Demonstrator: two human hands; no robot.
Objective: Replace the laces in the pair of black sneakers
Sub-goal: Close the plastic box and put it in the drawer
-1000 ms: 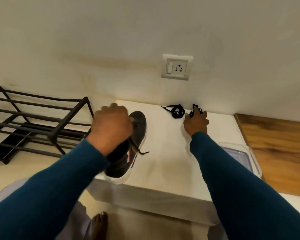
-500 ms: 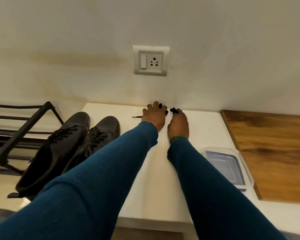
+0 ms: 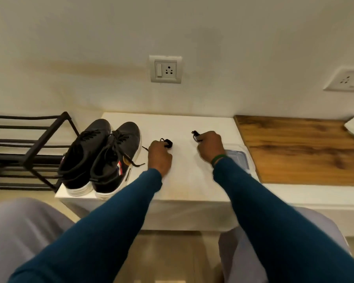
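Note:
Two black sneakers with white soles stand side by side on the left part of the white table (image 3: 184,186): the left sneaker (image 3: 84,154) and the right sneaker (image 3: 114,160), both laced, toes toward the wall. My left hand (image 3: 159,157) holds a bundled black lace (image 3: 168,143) just right of the sneakers. Further right, my right hand (image 3: 209,147) grips a second bundled black lace (image 3: 195,134), its end sticking out past my fingers. Both hands are just above the table top.
A black metal shoe rack (image 3: 29,148) stands left of the table. A clear plastic container (image 3: 238,160) sits at the table's right edge beside a wooden surface (image 3: 298,150). A wall socket (image 3: 165,69) is above the table. My knees are below the front edge.
My left hand left the sneaker and went to the laces by the wall. Both hands then drew back toward me and apart, each holding a lace bundle. Both sneakers now stand together.

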